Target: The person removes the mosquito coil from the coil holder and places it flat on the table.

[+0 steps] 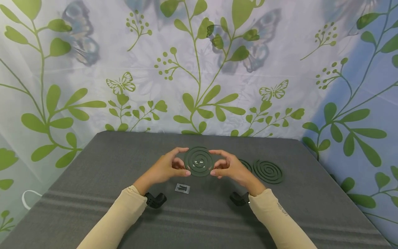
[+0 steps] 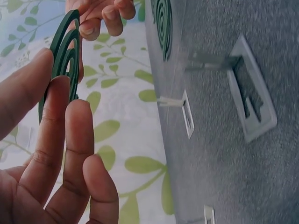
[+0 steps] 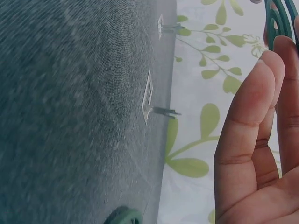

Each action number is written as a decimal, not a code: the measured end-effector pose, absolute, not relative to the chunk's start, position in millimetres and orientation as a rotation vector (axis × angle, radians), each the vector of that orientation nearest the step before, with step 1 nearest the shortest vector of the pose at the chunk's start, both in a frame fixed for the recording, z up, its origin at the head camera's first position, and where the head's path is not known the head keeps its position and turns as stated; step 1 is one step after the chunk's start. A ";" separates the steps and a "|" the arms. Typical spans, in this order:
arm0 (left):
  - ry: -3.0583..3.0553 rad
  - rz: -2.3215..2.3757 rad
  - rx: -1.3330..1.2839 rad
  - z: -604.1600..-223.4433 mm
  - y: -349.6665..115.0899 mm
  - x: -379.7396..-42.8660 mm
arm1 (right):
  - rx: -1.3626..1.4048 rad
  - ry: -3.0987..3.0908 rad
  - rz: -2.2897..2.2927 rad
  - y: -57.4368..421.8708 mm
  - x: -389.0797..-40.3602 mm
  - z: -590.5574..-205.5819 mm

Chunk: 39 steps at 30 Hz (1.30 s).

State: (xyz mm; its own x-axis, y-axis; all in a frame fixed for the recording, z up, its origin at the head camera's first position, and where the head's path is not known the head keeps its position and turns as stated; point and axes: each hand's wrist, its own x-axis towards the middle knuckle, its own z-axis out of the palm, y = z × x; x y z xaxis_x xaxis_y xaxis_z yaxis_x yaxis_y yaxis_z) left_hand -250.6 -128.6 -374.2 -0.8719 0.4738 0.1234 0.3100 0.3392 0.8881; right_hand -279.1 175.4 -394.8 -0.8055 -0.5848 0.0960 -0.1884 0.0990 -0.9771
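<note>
Both hands hold a dark green mosquito coil upright above the table, facing the head camera. My left hand pinches its left rim between thumb and fingers; in the left wrist view the coil appears nearly edge-on. On the opposite rim, my right hand grips with thumb and forefinger, the other fingers bent behind. A flat metal coil stand with a cut-out prong lies below the left hand. More metal shows through the coil's gaps. The right wrist view catches only part of the held coil.
To the right, a spiral coil lies flat on the grey table, beside another coil partly hidden by the right hand. Further small stands with raised prongs, such as one stand, are spaced along the table. A patterned curtain hangs behind.
</note>
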 end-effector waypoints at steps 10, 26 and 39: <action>2.403 1.582 0.761 -380.2 -113.1 -244.2 | -0.745 2.099 -1.731 197.4 -275.3 -394.2; 2.422 1.551 0.780 -389.6 -89.4 -232.4 | -0.777 2.080 -1.689 228.6 -270.4 -401.1; 2.449 1.468 0.801 -396.7 -68.0 -229.7 | -0.790 2.045 -1.659 256.2 -266.0 -406.6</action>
